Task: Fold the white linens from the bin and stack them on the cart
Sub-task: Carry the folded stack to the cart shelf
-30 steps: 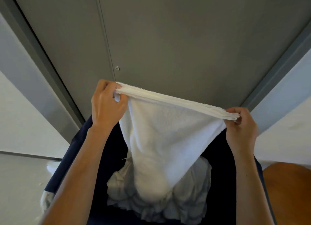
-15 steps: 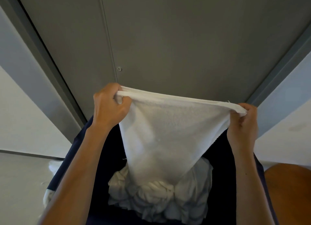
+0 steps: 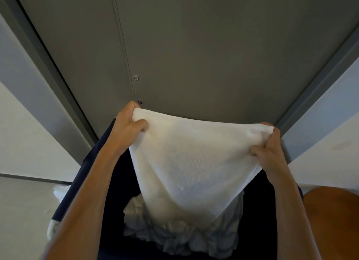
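White terry towel (image 3: pixel 190 162) is up in the air, stretched between the two hands. Left hand (image 3: pixel 126 127) grips the top corner on its side, fingers curled behind the cloth, thumb pressed on the near face. Right hand (image 3: pixel 270 149) pinches the opposite top corner, cloth bunched under its thumb. Top edge sags a little from hand to hand. The rest hangs below the hands and narrows toward its lower end.

Under the hands, a crumpled pile of white linens (image 3: pixel 174 238) lies in a dark navy bin (image 3: pixel 75 193). Towel's lower end overlaps the pile in view; cannot tell if it touches. Both forearms reach over the bin.

Beyond the hands stands a grey panelled door (image 3: pixel 194 46). Below and outside the left hand, a bit of white cloth (image 3: pixel 58 191) shows by the bin wall. Below and outside the right hand, a rounded brown surface (image 3: pixel 334 221).
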`<state>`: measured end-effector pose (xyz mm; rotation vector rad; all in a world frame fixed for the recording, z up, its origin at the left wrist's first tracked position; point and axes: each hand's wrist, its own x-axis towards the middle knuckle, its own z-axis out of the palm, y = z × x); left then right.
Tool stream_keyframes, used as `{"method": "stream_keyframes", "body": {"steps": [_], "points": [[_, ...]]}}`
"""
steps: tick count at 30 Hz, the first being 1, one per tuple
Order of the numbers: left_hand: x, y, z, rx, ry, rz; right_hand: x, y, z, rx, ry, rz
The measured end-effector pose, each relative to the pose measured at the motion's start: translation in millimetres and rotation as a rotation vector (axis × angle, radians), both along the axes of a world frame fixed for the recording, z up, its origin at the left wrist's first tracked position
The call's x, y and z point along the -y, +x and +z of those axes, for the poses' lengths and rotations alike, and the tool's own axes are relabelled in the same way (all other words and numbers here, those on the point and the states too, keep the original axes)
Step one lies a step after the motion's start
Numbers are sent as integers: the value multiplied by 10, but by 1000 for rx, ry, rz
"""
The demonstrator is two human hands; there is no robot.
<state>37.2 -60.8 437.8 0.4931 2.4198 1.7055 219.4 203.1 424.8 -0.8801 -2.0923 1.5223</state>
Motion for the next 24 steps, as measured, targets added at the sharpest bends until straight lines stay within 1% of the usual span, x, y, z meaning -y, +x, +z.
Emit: {"method": "stream_keyframes", "body": {"steps": [2,4,6,8,9,11,13,15,19,22,24], "points": [[17,-29,-31,28,-81,-53,-3,-15,-65,-8,75,-62],[8,-58,-76,21,-156,-20,37,-55,-99,-53,115,-156],[6,-63,-118,-19,-208,37,55,-64,-143,-37,172,-205],[38,-75,-162,-40,-235,77,59,-42,-203,-45,129,-230],[64,-93,-192,-26,-218,85,72,-26,-224,-72,99,-233],[127,-111,-257,48,-94,71,95,15,-277,-97,86,-236],[176,-107,-319,104,30,29,142,27,-291,-81,95,-229],[209,-109,-396,119,96,-13,206,46,-297,-68,118,-220],[208,-133,-521,100,114,-101,293,99,-433,-96,110,-195],[69,-102,-576,68,110,-83,348,157,-527,-113,99,-237],[-59,-57,-592,68,147,-68,388,186,-542,-107,86,-280]]}}
